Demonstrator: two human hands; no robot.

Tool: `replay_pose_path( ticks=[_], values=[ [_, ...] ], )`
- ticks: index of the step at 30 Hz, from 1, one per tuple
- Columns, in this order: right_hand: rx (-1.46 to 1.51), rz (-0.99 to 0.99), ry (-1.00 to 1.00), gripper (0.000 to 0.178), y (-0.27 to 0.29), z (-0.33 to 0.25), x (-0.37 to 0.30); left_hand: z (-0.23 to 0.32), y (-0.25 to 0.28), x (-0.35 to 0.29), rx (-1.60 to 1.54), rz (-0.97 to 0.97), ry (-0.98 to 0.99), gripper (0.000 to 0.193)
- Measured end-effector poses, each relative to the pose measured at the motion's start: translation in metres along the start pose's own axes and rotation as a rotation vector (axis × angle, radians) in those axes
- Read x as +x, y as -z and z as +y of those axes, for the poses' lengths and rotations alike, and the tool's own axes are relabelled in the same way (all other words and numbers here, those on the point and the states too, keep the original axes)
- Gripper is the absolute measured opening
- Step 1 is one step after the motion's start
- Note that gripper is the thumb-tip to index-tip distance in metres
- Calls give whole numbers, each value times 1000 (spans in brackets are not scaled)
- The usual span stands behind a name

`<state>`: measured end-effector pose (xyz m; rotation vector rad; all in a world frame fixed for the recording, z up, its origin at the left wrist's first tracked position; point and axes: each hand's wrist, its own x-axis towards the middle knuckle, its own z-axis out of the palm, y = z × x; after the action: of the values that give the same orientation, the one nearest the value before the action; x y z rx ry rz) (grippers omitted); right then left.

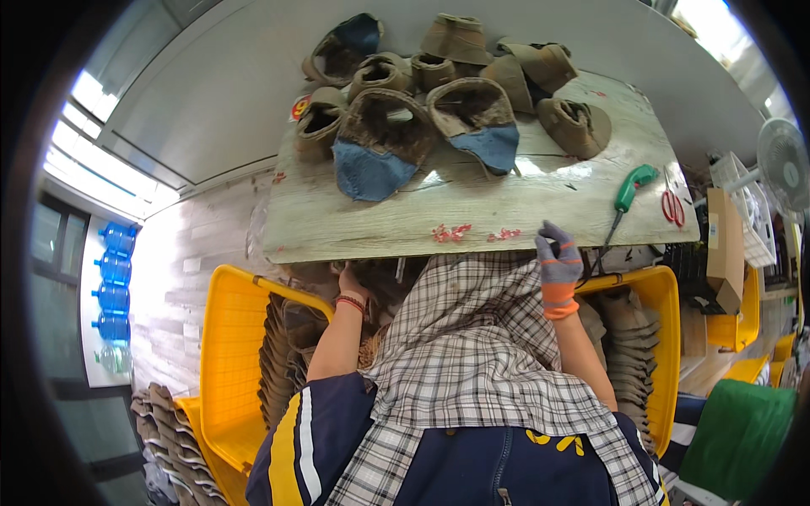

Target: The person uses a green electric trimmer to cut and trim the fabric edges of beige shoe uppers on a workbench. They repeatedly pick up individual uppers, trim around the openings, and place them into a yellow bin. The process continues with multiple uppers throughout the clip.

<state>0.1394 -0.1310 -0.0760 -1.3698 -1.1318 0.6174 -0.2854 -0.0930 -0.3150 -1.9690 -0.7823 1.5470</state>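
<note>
My left hand (349, 285), bare with a red bracelet at the wrist, reaches under the table's front edge into brown shoe uppers (283, 354) stacked in a yellow crate (226, 337); its fingers are hidden there. My right hand (557, 255), in a grey glove with an orange cuff, is at the table's front edge with thumb and forefinger pinched at the top corner of a plaid cloth (472, 346) lying over my lap. Several brown boot uppers (439, 84), two with blue toe pieces, are piled at the far side of the wooden table (380, 223).
A green-handled tool (629, 187) with a cord and red scissors (672, 205) lie on the table's right side. Red scraps (451, 232) dot the front edge. A second yellow crate (658, 304) with stacked uppers stands at my right, with a cardboard box (724, 244) and a fan (783, 160) beyond.
</note>
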Motion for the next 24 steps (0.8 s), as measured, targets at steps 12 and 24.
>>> replay_pose_path(
  ticks=[12,24],
  values=[
    [-722,603,120,38,219,93,63,-68,119,-115,-2247,796,575,14],
    [-896,742,-1204,52,314,250,-225,-110,274,-134,-1489,1420,-291,21]
  ],
)
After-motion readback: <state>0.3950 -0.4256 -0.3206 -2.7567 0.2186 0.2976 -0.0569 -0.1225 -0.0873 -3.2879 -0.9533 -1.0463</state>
